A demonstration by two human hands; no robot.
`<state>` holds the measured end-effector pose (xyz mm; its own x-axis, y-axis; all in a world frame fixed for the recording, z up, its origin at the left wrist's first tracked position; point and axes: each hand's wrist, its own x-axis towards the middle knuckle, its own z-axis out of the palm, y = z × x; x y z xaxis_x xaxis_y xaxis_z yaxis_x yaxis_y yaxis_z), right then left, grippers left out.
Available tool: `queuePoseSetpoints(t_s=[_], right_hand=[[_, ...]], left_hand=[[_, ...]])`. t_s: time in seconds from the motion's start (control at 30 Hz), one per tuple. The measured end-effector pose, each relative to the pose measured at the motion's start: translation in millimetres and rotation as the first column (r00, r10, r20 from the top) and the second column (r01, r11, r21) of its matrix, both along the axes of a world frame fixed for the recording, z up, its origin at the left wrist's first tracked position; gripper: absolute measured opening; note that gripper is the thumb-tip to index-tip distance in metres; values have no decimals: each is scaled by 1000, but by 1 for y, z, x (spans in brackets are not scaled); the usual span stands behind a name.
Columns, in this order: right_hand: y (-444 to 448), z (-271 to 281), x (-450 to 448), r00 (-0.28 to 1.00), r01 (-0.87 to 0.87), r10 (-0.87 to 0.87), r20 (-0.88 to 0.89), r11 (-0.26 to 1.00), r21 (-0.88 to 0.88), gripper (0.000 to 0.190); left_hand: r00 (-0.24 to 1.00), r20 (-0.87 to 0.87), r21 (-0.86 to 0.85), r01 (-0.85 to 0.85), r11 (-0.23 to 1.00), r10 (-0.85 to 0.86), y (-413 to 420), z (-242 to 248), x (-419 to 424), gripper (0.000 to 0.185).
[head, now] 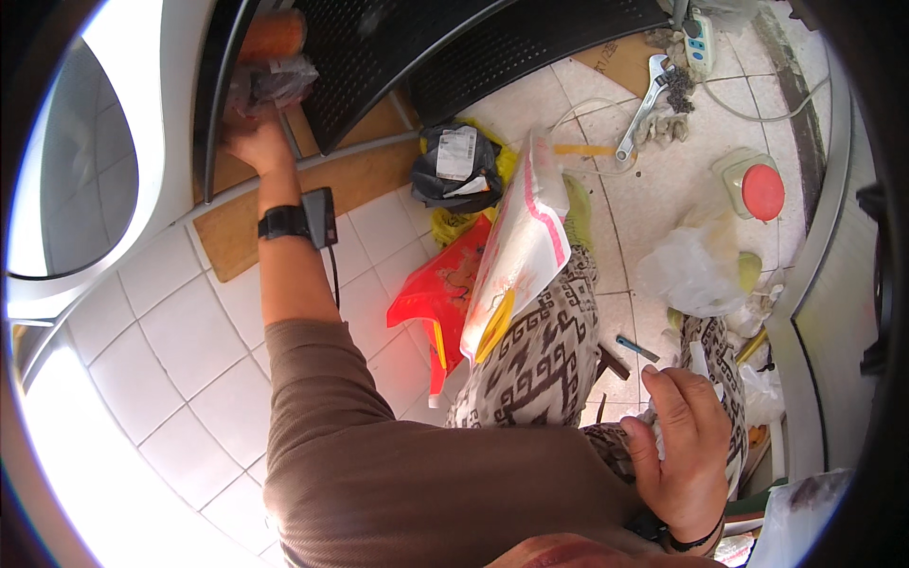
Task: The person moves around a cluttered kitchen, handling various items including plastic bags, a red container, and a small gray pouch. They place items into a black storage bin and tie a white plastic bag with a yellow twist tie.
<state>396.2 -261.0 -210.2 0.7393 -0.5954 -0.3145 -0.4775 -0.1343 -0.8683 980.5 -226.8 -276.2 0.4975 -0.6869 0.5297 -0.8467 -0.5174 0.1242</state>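
My left hand (pixel 259 145) reaches between the black perforated metal shelves at the upper left. It is against a crumpled clear plastic bag (pixel 280 82), and its fingers are largely covered and shadowed. Just behind that bag is an orange cylindrical thing (pixel 273 37). My right hand (pixel 682 444) hovers over or rests on my right leg, thumb and fingers apart. Some white material shows behind it, too hidden to name. Between my left leg and the shelves leans a white plastic bag (pixel 518 248) with a pink stripe, beside a red plastic bag (pixel 444 291) with yellow handles.
A black parcel bag (pixel 454 167) with a label lies by the wooden board (pixel 362 174). On the tiles are an adjustable wrench (pixel 643 110), a power strip (pixel 698 46), a red-lidded jar (pixel 761 192), a blue-handled knife (pixel 635 348) and a clear plastic bag (pixel 692 270).
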Motion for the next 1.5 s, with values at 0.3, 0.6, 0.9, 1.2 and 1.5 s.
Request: queuePoseSetpoints(t_s=[0.3,0.6,0.9,1.2,1.5], right_hand=[[2,0,0,1000,-6,6,-4,1000,-4,44],[3,-1,1,1000,5,-5,-9,1000,2,45],[2,-2,-1,1000,0,0,5,1000,0,45],[-4,-9,0,1000,22,-23,20,1000,20,46],[-10,-11,6,1000,1,-2,13,1000,5,46]], left_hand=[[738,-673,-141,-59,988,-52,-20,-3,44,69],[579,-811,76,-33,997,81,-29,10,79,70],[509,-859,-75,-38,996,-46,-43,2,122,55],[909,59,194,395,898,-412,-57,26,186,67],[467,516,454,562,692,-718,-86,28,265,79]])
